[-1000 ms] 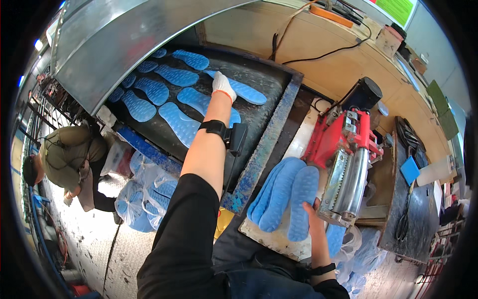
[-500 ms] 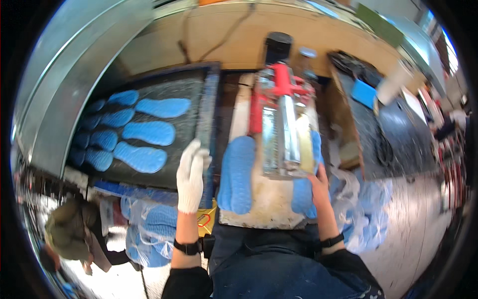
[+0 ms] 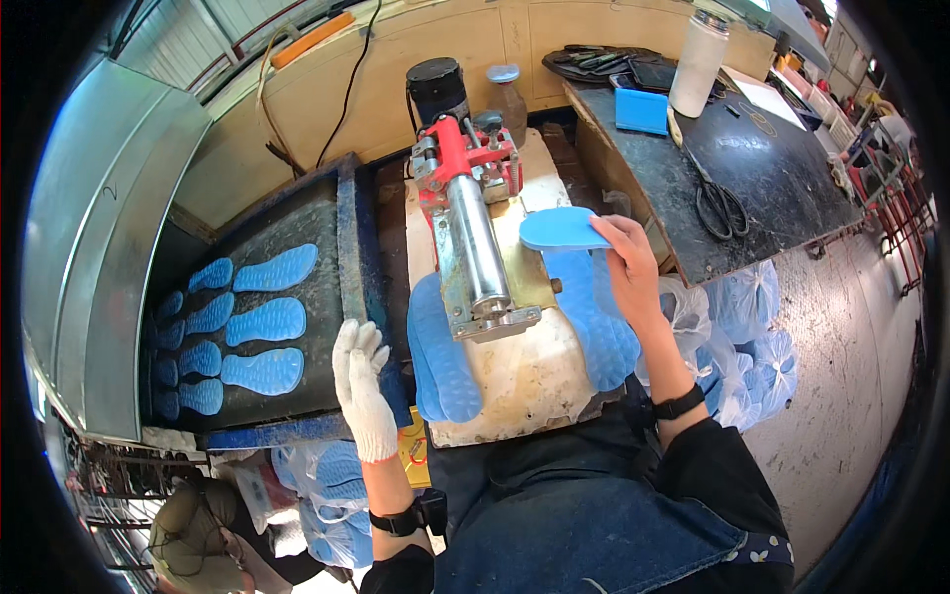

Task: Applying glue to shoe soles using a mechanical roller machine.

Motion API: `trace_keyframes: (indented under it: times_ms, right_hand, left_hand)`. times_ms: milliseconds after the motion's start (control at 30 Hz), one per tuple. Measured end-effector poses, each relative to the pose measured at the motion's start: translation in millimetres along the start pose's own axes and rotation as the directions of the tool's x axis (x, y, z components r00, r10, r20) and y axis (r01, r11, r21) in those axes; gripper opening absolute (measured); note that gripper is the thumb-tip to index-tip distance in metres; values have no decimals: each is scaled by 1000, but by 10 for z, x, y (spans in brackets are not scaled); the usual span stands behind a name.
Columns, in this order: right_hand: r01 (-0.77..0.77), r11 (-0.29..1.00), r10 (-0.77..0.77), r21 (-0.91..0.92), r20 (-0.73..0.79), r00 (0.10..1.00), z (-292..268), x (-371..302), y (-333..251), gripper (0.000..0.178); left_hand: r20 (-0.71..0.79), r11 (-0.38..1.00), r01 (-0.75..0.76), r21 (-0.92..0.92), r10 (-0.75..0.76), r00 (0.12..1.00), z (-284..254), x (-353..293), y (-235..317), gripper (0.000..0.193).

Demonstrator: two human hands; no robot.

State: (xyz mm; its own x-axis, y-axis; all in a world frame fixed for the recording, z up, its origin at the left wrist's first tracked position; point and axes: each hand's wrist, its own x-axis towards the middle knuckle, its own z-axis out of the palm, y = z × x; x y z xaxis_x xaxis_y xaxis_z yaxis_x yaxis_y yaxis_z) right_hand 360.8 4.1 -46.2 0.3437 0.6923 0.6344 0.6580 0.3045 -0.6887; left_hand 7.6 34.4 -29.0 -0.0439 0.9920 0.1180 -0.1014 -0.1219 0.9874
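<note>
My right hand (image 3: 630, 265), bare, pinches the end of a light blue insole (image 3: 556, 230) and holds it up at the right side of the roller machine (image 3: 479, 247). Below it, more blue insoles (image 3: 606, 342) lie stacked on the right of the worn white board (image 3: 515, 386); a second stack (image 3: 443, 346) lies on its left. In a white knit glove, my left hand (image 3: 362, 386) holds nothing. Its fingers are stretched out beside the blue-edged frame of the black conveyor belt (image 3: 322, 371), where rows of blue insoles (image 3: 262, 321) lie flat.
To the right stands a dark table (image 3: 762, 183) with scissors (image 3: 719, 203), a blue box (image 3: 641, 111) and a white bottle (image 3: 699, 64). Plastic bags of blue insoles (image 3: 757, 361) sit on the floor below. A sheet-metal hood (image 3: 109, 238) covers the belt's far left.
My right hand has risen from the right stack with an insole in it. My gloved hand remains by the belt's edge. The view has shifted, and the insoles on the belt appear further left.
</note>
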Motion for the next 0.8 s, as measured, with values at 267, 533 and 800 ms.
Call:
trace_keyframes:
  times_ms: [267, 533, 800]
  right_hand:
    - [358, 878, -303, -318, 210, 930, 147, 372, -234, 47]
    - [197, 977, -172, -79, 250, 953, 235, 247, -34, 45]
    - [-40, 977, 73, -209, 155, 985, 352, -183, 652, 45]
  left_hand:
    - [304, 983, -109, -148, 150, 941, 707, 301, 436, 71]
    - [391, 982, -153, -107, 183, 902, 1286, 822, 380, 84]
    - [356, 998, -49, -36, 58, 933, 1020, 934, -117, 84]
